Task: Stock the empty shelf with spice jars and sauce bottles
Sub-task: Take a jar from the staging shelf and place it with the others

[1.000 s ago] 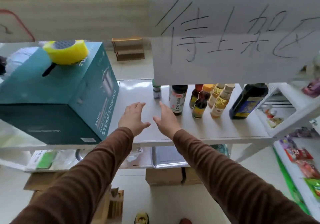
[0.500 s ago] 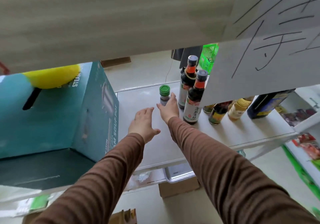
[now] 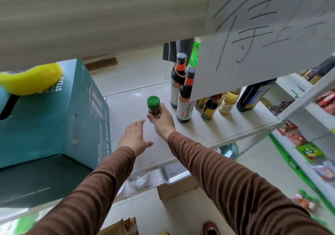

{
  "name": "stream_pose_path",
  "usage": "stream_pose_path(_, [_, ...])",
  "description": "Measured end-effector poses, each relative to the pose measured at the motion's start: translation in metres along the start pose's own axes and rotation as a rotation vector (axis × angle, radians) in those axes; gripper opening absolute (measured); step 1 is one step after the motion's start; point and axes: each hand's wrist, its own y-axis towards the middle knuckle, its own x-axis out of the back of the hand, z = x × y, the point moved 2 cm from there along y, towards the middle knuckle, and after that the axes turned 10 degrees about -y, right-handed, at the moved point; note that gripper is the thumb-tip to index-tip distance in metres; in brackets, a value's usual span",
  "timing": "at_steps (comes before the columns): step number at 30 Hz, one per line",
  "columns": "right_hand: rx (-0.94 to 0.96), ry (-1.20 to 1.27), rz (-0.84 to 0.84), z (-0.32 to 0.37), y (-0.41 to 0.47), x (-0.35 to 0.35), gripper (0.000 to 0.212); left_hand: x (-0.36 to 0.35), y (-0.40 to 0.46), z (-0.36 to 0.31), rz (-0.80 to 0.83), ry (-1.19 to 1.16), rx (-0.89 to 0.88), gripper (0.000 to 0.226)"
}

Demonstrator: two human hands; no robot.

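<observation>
My right hand (image 3: 161, 120) grips the spice jar (image 3: 154, 106); I should set it upright beside the sauce bottle (image 3: 184, 98); left hand (image 3: 134, 136) fingers relaxed, empty.

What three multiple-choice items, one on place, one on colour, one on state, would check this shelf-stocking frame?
1. Where is the spice jar?
A. Left of the tall dark sauce bottles
B. On top of the teal box
C. On the floor

2. What colour is the jar's lid?
A. Red
B. Green
C. Yellow

3. What is the left hand doing?
A. Gripping a bottle
B. Holding the jar's lid
C. Open, holding nothing

Key: 1 A, the right hand holds the jar over the white shelf beside the bottles. 2 B, the cap is plainly green. 3 C, its fingers are spread over the shelf.
</observation>
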Motion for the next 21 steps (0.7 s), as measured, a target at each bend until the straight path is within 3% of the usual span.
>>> stream_pose_path(7, [0.048, 0.0, -0.083, -0.014, -0.087, 0.099, 0.039, -0.022, -0.027, -0.082, 0.081, 0.029, -0.199, 0.085])
stream_pose_path(12, [-0.043, -0.035, -0.288, -0.055, -0.134, 0.206, 0.036, -0.062, -0.04, -0.188, 0.168, 0.114, -0.432, 0.087])
stream_pose_path(21, [-0.192, 0.163, -0.519, -0.153, -0.223, 0.419, 0.032, -0.157, -0.081, -0.405, 0.294, 0.159, -0.733, 0.086])
